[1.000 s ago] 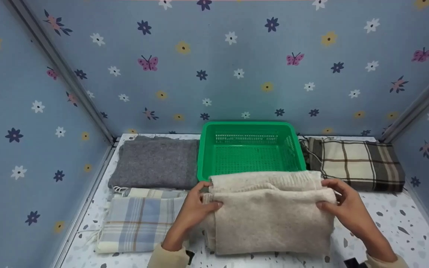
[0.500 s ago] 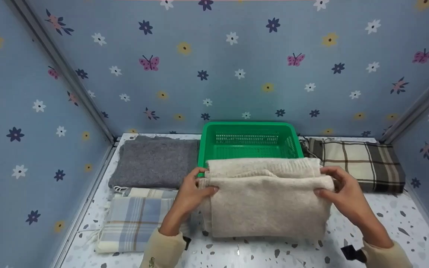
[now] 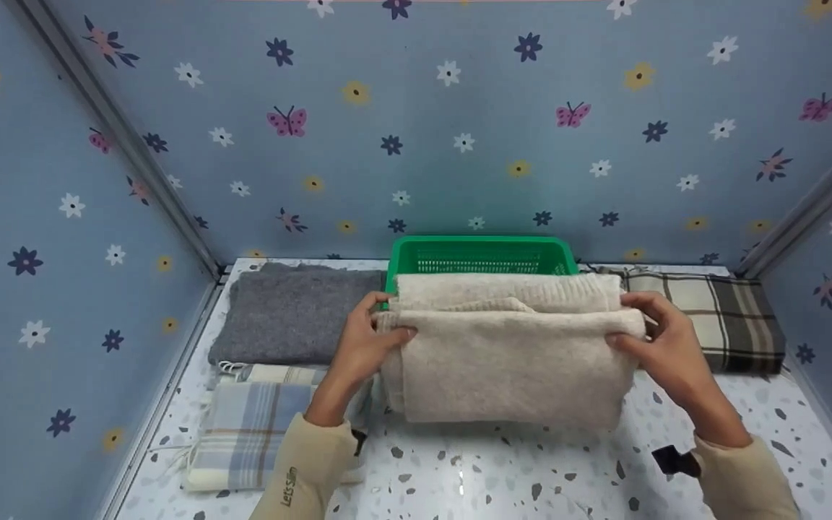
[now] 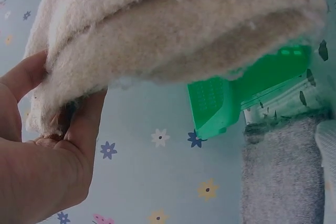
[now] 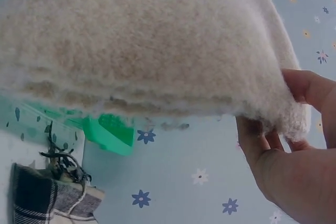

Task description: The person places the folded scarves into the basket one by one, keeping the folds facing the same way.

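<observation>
The folded cream blanket (image 3: 510, 354) now hangs higher and further from me than a moment ago: its far edge has climbed over the near rim of the green basket (image 3: 481, 247) and hides most of the mesh floor that was open to view a second back. Its lower hem has come off the speckled surface (image 3: 517, 477), so I judge the bundle fully carried and on its way over the basket, not yet set down in it.

My left hand (image 3: 362, 345) pinches the blanket's left end, thumb on top and fingers curled under. My right hand (image 3: 665, 345) grips the right end the same way.

From the head view I see the layout: the grey blanket (image 3: 300, 314) left of the basket, the pale blue plaid one (image 3: 257, 426) in front of it, the dark plaid one (image 3: 719, 318) to the right.

The left wrist view shows what that hides: the blanket's (image 4: 173, 30) underside sagging in stacked layers, clear air beneath, and a basket corner (image 4: 231, 95) beyond. The right wrist view shows my right fingers (image 5: 257, 145) tucked under the fuzzy edge (image 5: 142, 51), with the dark plaid's tangled fringe (image 5: 63, 169) below.
</observation>
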The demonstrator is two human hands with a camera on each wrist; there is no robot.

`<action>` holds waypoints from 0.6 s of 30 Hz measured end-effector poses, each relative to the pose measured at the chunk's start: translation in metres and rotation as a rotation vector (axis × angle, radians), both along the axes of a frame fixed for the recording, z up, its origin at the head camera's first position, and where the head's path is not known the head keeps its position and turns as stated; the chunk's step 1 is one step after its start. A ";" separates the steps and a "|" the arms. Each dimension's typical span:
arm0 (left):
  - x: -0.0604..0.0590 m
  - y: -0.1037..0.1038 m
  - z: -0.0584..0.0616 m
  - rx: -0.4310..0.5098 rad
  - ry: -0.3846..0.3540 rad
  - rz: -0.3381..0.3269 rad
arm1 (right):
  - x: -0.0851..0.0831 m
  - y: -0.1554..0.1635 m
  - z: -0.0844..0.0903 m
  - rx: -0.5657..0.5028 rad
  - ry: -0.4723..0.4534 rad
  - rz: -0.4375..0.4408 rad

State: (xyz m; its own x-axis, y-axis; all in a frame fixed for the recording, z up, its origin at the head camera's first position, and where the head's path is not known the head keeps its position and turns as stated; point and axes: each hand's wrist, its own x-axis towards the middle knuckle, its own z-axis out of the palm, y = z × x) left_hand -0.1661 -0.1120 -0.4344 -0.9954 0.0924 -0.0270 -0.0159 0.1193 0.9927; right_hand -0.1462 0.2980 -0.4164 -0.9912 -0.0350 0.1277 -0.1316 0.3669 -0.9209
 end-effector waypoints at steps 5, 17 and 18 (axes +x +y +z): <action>-0.010 0.001 0.006 0.002 0.014 0.020 | -0.010 -0.002 0.004 -0.045 0.010 -0.010; -0.031 0.003 0.023 -0.046 0.142 0.091 | -0.033 -0.010 0.019 -0.092 0.102 -0.035; -0.033 0.003 0.025 -0.050 0.156 0.092 | -0.035 -0.010 0.020 -0.100 0.113 -0.036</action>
State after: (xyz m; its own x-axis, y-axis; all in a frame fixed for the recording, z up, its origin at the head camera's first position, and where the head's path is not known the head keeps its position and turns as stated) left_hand -0.1994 -0.1088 -0.4098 -0.9921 0.0028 0.1257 0.1243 0.1739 0.9769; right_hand -0.1809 0.2878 -0.3962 -0.9706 0.0191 0.2400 -0.2252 0.2803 -0.9331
